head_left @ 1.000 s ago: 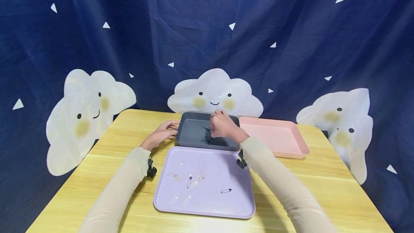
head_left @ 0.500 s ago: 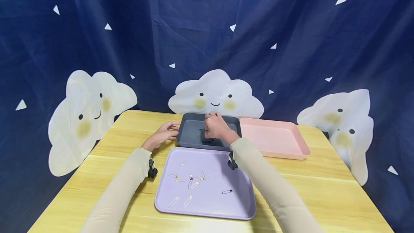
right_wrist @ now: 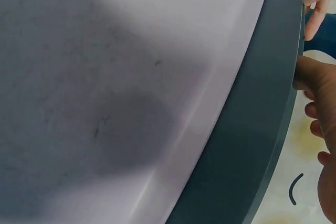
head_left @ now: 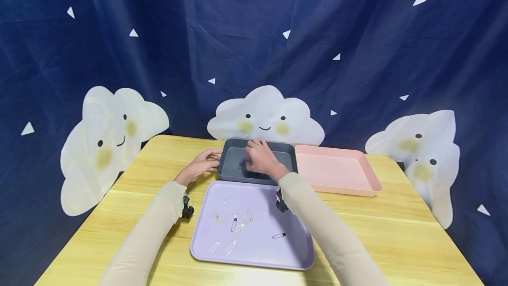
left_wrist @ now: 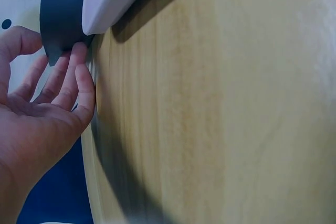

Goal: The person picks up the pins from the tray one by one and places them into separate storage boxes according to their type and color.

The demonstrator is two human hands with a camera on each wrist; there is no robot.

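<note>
Several dark safety pins (head_left: 243,165) lie in the grey tray (head_left: 227,173). My right hand (head_left: 263,159) is over this tray, fingers bent down among the pins. In the right wrist view its fingertips are hidden behind the tray wall, so whether they pinch a pin does not show. My left hand (head_left: 200,167) holds the tray's left edge; in the left wrist view the thumb is at the rim and the fingers (left_wrist: 65,85) touch the wall. In front, a lilac tray (head_left: 254,265) carries several gold-coloured safety pins (head_left: 230,247) and two dark safety pins (head_left: 279,235).
A pink tray (head_left: 337,169) stands right of the grey one, against it or very close. All three trays rest on a wooden table (head_left: 397,233). A dark blue curtain (head_left: 178,47) with cloud faces hangs behind the table's far edge.
My right hand has moved left within the grey tray, toward the dark pins, and now covers part of them. My left hand stays at the tray's left edge.
</note>
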